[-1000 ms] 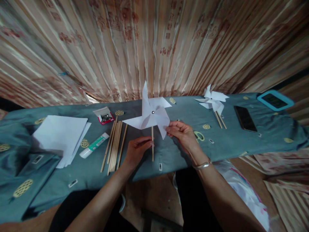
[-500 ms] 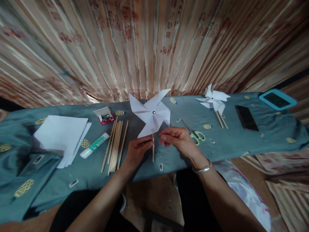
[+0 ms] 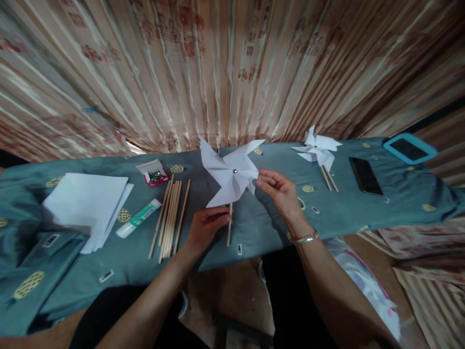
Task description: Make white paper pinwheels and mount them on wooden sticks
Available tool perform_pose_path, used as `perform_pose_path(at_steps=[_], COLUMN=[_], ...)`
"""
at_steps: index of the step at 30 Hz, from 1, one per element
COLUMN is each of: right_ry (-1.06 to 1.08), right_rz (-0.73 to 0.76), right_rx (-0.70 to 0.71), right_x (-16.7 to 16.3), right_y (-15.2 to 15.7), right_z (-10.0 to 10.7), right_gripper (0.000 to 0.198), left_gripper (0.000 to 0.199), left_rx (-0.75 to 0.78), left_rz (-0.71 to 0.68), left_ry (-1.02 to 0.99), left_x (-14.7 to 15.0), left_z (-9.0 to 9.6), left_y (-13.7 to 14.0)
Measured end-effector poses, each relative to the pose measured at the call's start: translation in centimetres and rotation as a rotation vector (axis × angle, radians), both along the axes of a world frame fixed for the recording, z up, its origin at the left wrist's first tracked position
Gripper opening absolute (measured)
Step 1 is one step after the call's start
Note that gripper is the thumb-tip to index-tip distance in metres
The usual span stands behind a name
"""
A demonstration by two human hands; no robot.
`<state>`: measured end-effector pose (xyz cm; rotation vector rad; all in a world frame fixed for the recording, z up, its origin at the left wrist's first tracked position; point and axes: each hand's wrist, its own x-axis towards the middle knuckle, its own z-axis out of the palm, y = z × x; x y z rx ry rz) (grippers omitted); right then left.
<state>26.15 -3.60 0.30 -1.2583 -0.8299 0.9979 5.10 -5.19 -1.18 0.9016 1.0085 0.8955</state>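
Note:
A white paper pinwheel point(image 3: 232, 177) with a silver pin at its centre stands upright on a thin wooden stick. My left hand point(image 3: 208, 227) pinches that stick just below the blades. At the right side of the pinwheel, my right hand point(image 3: 280, 191) has its thumb and fingers closed on the edge of a blade. Left of my left hand lie several loose wooden sticks point(image 3: 170, 218). Behind my right hand the scissors point(image 3: 301, 203) are mostly hidden, with only part of a green handle showing.
A red and white box of pins point(image 3: 155, 175), a glue stick point(image 3: 139, 219) and white paper sheets point(image 3: 85, 198) lie to the left. More finished paper pinwheels point(image 3: 319, 148), a phone point(image 3: 365, 175) and a blue-framed device point(image 3: 410, 148) are to the right. A curtain point(image 3: 218, 72) hangs behind the table.
My right hand has moved up and right from beside the stick to the pinwheel's right blade. The blades have turned slightly and tilted. My left hand keeps its hold on the stick.

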Motion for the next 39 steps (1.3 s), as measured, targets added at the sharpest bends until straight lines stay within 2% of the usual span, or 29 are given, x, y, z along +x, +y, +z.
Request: perform_pose_path(at_steps=[7, 17, 34, 39], right_ry=[-0.012, 0.031, 0.193, 0.182], right_rz=[0.004, 0.043, 0.216, 0.264], right_rx=[-0.022, -0.059, -0.114, -0.105], right_x=[-0.4, -2.0, -4.8, -5.4], right_y=[-0.6, -1.5, -2.3, -2.4], right_z=[0.7, 1.0, 1.3, 1.1], right_gripper=[0.033, 0.039, 0.036, 0.032], left_gripper=[0.028, 0.032, 0.022, 0.024], left_rx=[0.006, 0.031, 0.092, 0.062], left_rz=[0.007, 0.029, 0.008, 0.027], left_ry=[0.035, 0.063, 0.043, 0.021], left_x=[0.0, 0.0, 0.1, 0.2], left_z=[0.2, -0.2, -0.4, -0.4], left_y=[0.1, 0.1, 0.0, -0.1])
